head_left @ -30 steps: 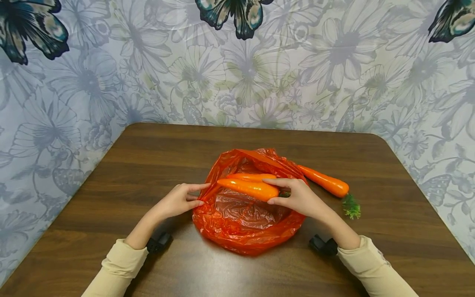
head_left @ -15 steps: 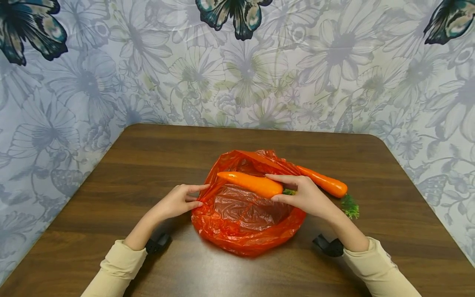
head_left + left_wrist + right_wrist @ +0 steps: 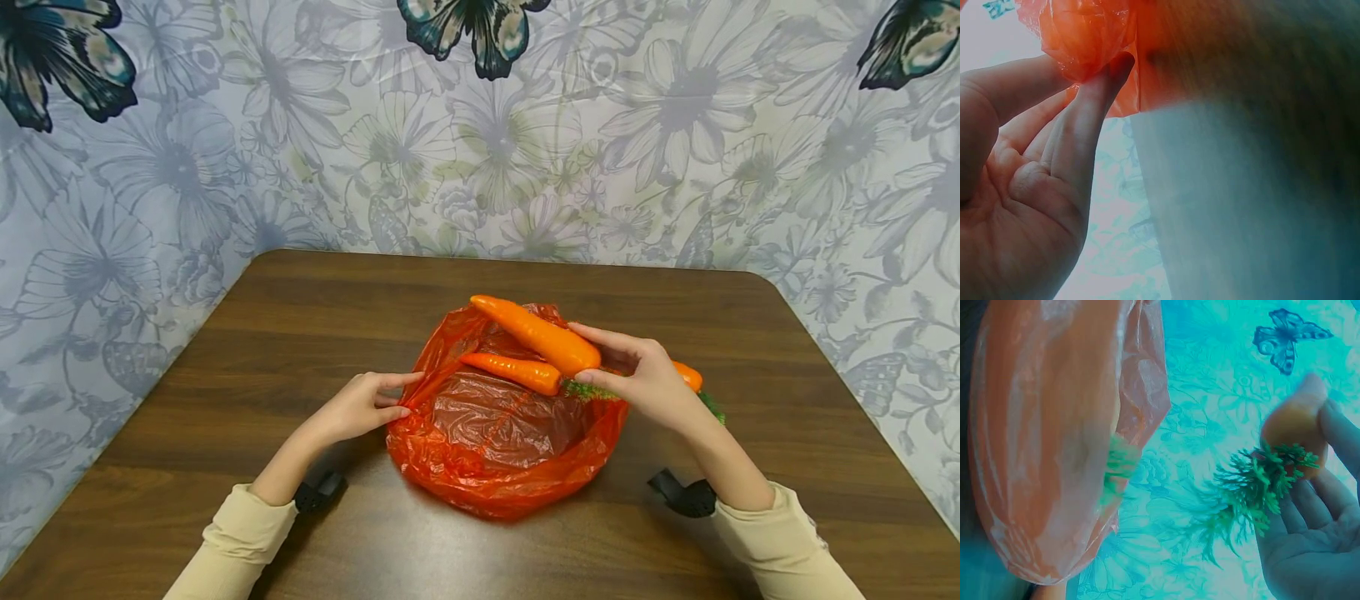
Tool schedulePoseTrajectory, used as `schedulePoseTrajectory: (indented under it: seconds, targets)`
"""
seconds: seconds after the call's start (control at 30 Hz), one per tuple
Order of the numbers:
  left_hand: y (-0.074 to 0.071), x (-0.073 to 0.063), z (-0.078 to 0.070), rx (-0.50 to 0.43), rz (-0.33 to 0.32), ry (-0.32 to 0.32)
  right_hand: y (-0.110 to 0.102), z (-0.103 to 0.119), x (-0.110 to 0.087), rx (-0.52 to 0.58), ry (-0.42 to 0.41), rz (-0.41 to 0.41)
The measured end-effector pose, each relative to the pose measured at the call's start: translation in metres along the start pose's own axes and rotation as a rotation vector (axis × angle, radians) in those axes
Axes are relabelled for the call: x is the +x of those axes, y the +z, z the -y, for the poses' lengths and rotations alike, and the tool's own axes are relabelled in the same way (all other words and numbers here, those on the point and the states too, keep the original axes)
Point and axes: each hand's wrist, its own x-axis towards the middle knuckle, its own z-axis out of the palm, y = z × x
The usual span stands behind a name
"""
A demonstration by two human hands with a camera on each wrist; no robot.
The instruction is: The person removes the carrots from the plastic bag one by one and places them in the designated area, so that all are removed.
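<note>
A red plastic bag [image 3: 498, 492] lies with its mouth spread wide on the table. My left hand [image 3: 362, 408] pinches its left rim between thumb and fingers; the left wrist view shows the crumpled red film [image 3: 1088, 34] at the fingertips. Above the bag's far side, my right hand [image 3: 647, 379] grips a large orange carrot [image 3: 536, 333] by its thick end, tip pointing to the far left. Its green leafy top [image 3: 1250, 487] hangs free in the right wrist view. A second carrot [image 3: 513, 372] with green leaves lies inside the bag, below the held one.
Right of the bag lies a third carrot [image 3: 688, 377], mostly hidden behind my right hand. The brown wooden table [image 3: 337, 308] reaches back to a flower-patterned wall covering [image 3: 510, 167] with butterflies.
My right hand has raised the large carrot from within the bag and moved it up and to the right. The second carrot beneath is uncovered. My left hand stays put.
</note>
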Motion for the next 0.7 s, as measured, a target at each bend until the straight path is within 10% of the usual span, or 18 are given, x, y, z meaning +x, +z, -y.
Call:
schedulePoseTrajectory:
  seconds: [0.33, 0.7]
  targets:
    - [-0.001, 0.0, -0.001, 0.01, 0.004, -0.012, -0.031, -0.005, -0.009, -0.024, 0.031, -0.156]
    - [0.001, 0.0, -0.001, 0.008, -0.001, -0.007, -0.09, -0.033, -0.026, -0.362, 0.141, -0.268]
